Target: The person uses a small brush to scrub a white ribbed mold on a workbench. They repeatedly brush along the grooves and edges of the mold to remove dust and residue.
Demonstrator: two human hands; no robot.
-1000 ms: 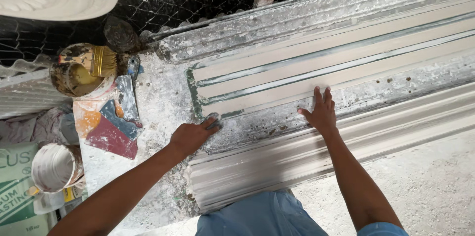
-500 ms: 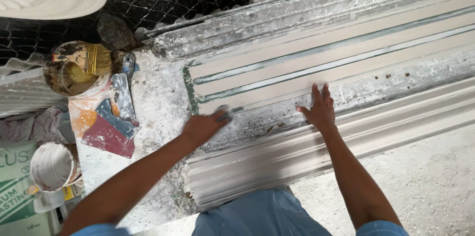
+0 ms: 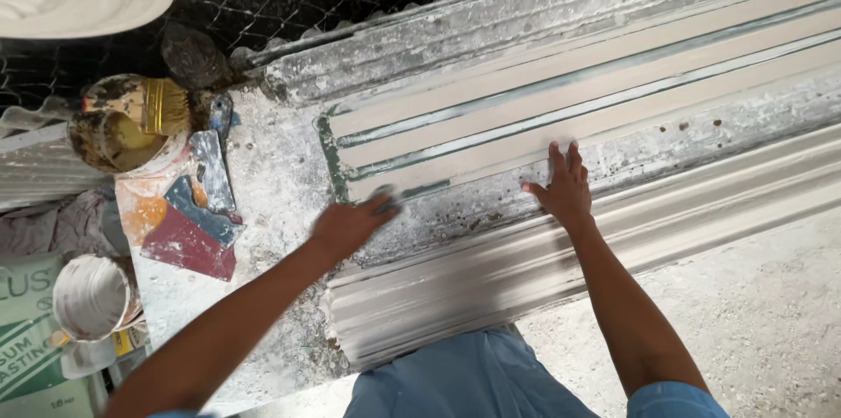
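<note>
A long ribbed mould (image 3: pixel 561 94) lies slantwise across the plaster-crusted tabotop, running away to the right of both hands.

Its channels are already filled with pale plaster that looks level and smooth along the whole visible length, with only thin greenish ribs showing between the strips. Just below the hands lies a finished stepped cornice strip (image 3: pixel 491 282), white and fully shaped. By the look of it the pour and the levelling are largely done; what seems left is tidying the near end and edge of the mould, where crumbs and rough splashes cling.

The right hand (image 3: pixel 562 187) lies flat and spread, fingers together and pointing away, pressing on the mould's lower edge and holding nothing. The left hand (image 3: pixel 349 223) is at the mould's left end, blurred; it seems closed on a small grey scraper (image 3: pixel 385 200), though the grip itself cannot be told surely.

Left of the left hand lie several plastic scrapers (image 3: pixel 194 223), red, blue and grey. Farther left stand a dirty bowl (image 3: pixel 112 133) with a brush (image 3: pixel 165 106), and nearer the body a white-coated cup (image 3: pixel 90 295).
</note>
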